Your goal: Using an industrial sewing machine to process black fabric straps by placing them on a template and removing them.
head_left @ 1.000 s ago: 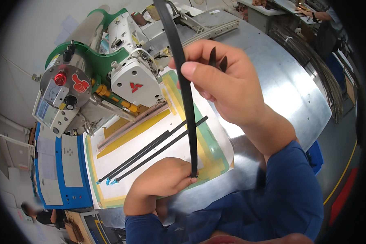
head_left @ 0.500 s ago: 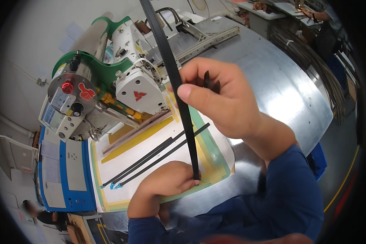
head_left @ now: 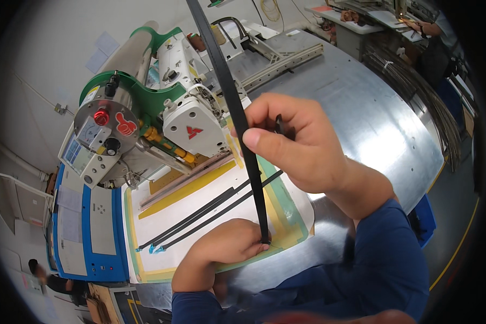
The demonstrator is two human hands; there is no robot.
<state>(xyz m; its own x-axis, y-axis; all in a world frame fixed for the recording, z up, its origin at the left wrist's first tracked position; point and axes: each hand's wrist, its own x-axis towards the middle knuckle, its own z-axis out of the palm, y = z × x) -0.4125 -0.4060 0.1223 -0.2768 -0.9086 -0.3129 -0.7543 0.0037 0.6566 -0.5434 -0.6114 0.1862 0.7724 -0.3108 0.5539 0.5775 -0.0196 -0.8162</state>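
Note:
A long black strap [head_left: 225, 70] slants up across the middle, running out of the top of the picture. My right hand [head_left: 308, 146] pinches it partway along between thumb and forefinger. Tucked in the curled fingers of that hand is a small dark pointed tool [head_left: 281, 126], mostly hidden, perhaps snips. At the strap's lower end, my left hand [head_left: 227, 242] is closed on it, low over the taped work surface; the fingertips are partly hidden. Beyond the left hand, several narrow black straps [head_left: 200, 211] lie slantwise on a white sheet, with light blue bits at their near ends.
A white sewing machine [head_left: 193, 127] with green brackets stands behind the straps, beside a blue and white cabinet [head_left: 100, 227]. A bare metal tabletop [head_left: 362, 102] spreads to the right. A blue bin [head_left: 424, 220] sits below its edge. Other people [head_left: 443, 40] are at far right and lower left.
The view has shifted a little, so the machine and table sit slightly further right and lower. Both hands keep their hold on the strap, nearly unmoved relative to each other.

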